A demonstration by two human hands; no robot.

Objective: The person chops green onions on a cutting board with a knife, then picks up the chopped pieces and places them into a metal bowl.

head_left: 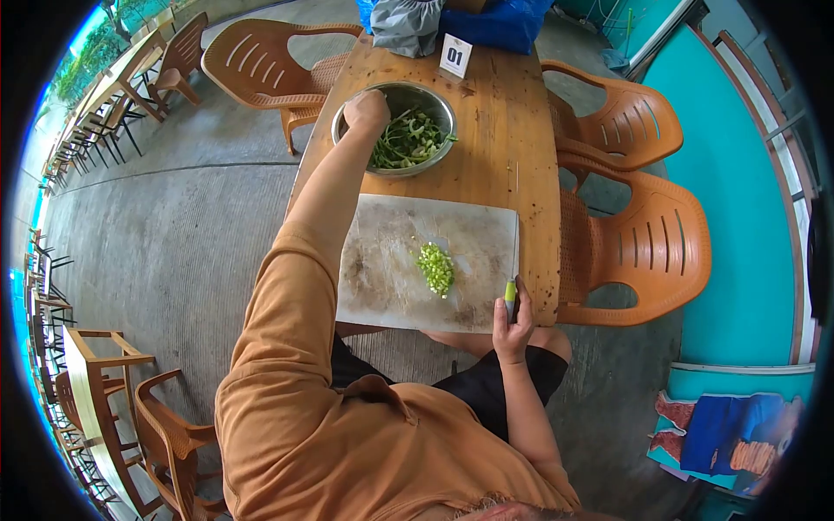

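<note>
My left hand [367, 111] reaches over the left rim of a steel bowl [445, 156], its fingers curled down inside; what they grip is hidden. Cut green leaves and stems [413, 139] fill the bowl's bottom. My right hand [513, 326] is wrapped round the green and grey handle of a knife [510, 293]. The thin blade points away from me along the right edge of a stained white cutting board [382, 269]. A small heap of chopped green vegetable [436, 269] lies mid-board, apart from both hands.
The wooden table [495, 130] carries a number 01 card [455, 56], a grey bag [407, 26] and a blue bag [499, 28] at its far end. Orange plastic chairs [647, 243] stand along its right side, another chair [261, 65] at far left.
</note>
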